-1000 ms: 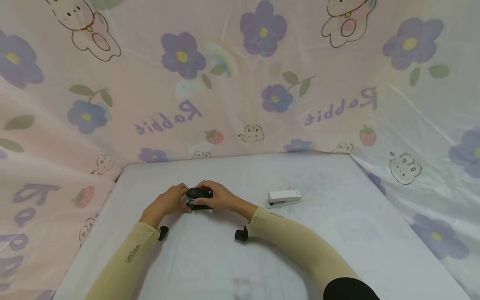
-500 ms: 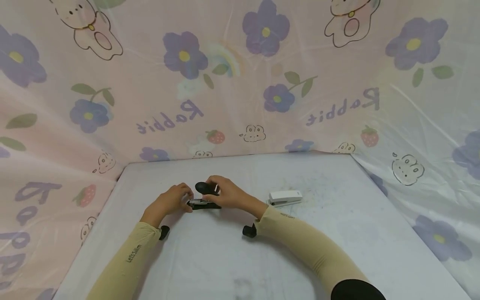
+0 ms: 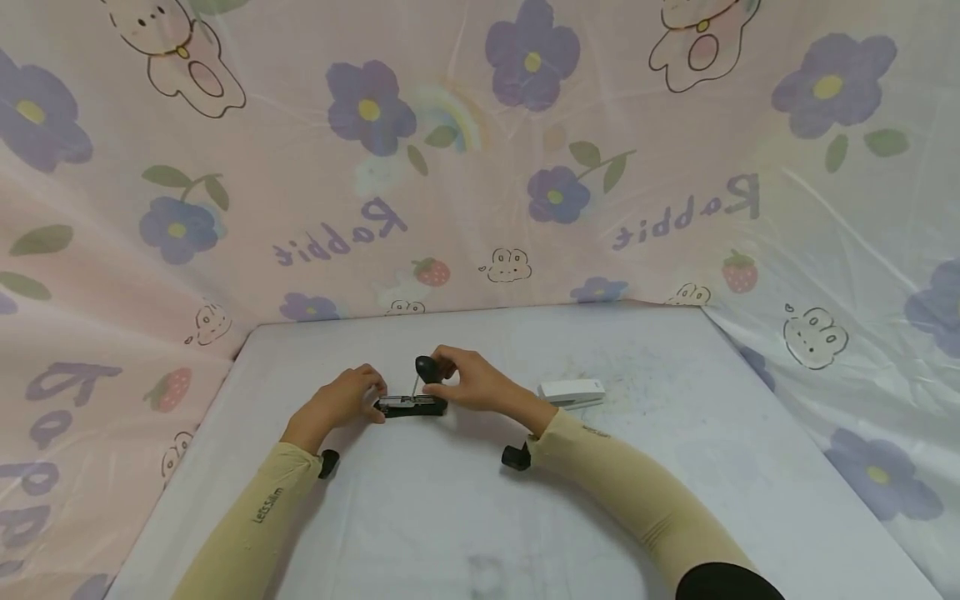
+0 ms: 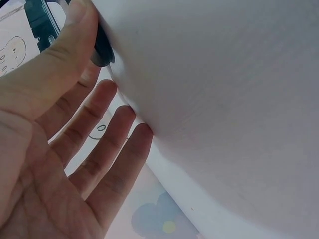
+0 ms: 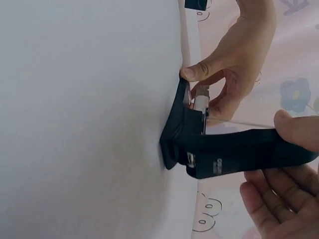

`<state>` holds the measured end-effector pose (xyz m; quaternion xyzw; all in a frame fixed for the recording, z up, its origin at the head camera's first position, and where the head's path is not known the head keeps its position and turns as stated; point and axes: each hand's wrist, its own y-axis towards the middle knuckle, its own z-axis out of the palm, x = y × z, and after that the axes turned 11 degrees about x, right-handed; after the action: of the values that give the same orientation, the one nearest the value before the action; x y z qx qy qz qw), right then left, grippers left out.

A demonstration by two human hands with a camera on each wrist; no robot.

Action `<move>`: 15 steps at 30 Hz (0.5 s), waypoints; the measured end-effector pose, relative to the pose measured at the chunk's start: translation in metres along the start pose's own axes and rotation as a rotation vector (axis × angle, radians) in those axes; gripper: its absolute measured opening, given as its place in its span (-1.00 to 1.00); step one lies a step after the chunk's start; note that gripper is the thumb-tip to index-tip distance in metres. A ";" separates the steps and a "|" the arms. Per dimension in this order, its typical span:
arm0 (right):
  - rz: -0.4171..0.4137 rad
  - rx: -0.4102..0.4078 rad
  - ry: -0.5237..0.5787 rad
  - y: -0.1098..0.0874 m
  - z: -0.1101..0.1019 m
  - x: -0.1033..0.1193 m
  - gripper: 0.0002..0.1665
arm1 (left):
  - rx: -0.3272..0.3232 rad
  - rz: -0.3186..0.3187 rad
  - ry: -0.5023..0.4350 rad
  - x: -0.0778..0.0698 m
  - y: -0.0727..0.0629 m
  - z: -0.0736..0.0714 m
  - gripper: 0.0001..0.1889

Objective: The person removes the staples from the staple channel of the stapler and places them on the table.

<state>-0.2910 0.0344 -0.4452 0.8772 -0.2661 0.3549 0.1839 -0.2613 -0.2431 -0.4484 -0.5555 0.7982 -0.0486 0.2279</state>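
A black stapler (image 3: 411,410) lies on the white table with its top arm (image 3: 427,370) swung up on the hinge, baring the metal staple channel. My left hand (image 3: 345,397) pinches the front end of its base between thumb and fingers. In the left wrist view only the base's tip shows beside the thumb (image 4: 67,55). With thumb and fingers my right hand (image 3: 477,383) grips the raised arm near its free end. The right wrist view shows this arm (image 5: 234,154) standing well away from the base (image 5: 175,124), with a thin rod between arm and channel.
A white stapler (image 3: 572,392) stands on the table (image 3: 420,508) to the right, close behind my right wrist. A patterned cloth (image 3: 450,192) hangs along the back and sides of the table.
My right hand has swung the black stapler's top arm up and to the right, uncovering the staple channel. My left hand has stayed at the base's front end.
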 end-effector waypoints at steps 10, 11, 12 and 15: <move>0.040 0.006 -0.010 -0.014 -0.009 -0.004 -0.65 | -0.003 0.020 0.004 0.000 -0.002 0.000 -0.59; 0.043 0.006 -0.012 -0.015 -0.010 -0.004 -0.65 | -0.003 0.023 0.005 0.000 -0.003 0.000 -0.59; 0.044 0.006 -0.012 -0.016 -0.010 -0.005 -0.65 | -0.003 0.026 0.006 0.000 -0.003 -0.001 -0.59; 0.049 0.006 -0.019 -0.019 -0.012 -0.007 -0.66 | 0.000 0.025 0.003 0.000 -0.002 -0.001 -0.60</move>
<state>-0.2902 0.0585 -0.4447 0.8743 -0.2883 0.3517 0.1697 -0.2593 -0.2441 -0.4471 -0.5456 0.8053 -0.0463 0.2273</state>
